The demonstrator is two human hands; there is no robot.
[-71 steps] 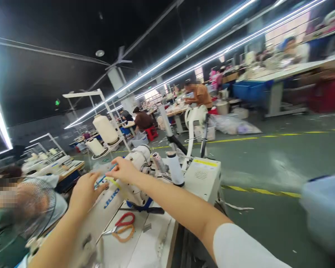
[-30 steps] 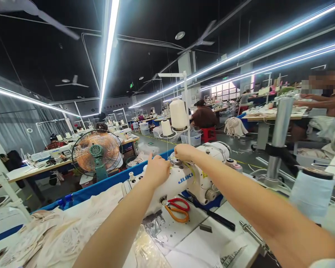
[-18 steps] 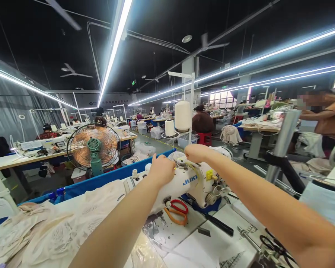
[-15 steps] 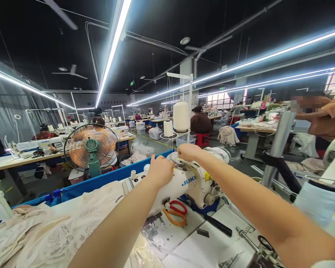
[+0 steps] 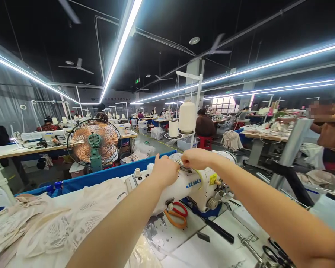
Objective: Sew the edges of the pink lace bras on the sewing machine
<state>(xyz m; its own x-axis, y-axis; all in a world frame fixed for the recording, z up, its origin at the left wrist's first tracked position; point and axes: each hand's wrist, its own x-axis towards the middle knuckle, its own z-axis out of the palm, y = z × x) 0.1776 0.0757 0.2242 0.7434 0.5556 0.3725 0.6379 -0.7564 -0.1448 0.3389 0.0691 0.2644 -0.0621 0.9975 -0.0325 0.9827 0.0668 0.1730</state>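
Observation:
A white JUKI sewing machine (image 5: 181, 188) stands in front of me, and both hands are over the top of its arm. My left hand (image 5: 166, 171) is closed, its fingertips turned away from me. Close beside it is my right hand (image 5: 197, 159), curled with the fingers pressed together. Whatever the fingers pinch is too small or hidden to make out. Just behind the hands, a large cream thread cone (image 5: 187, 117) and a smaller thread spool (image 5: 173, 128) sit on the thread stand (image 5: 198, 95). Scissors with red and orange handles (image 5: 176, 220) lie below the machine arm.
Pale lace-patterned fabric (image 5: 58, 227) is heaped on the left of the table. A black-handled tool (image 5: 220, 230) lies right of the scissors. A blue cloth trough (image 5: 100, 175) runs along the back edge. A fan (image 5: 94, 143) stands beyond; co-workers sit at other machines.
The view has shifted, so the scene sits slightly farther right and lower. My right hand has dropped a little toward the machine top. My left hand stays nearly in place over the machine.

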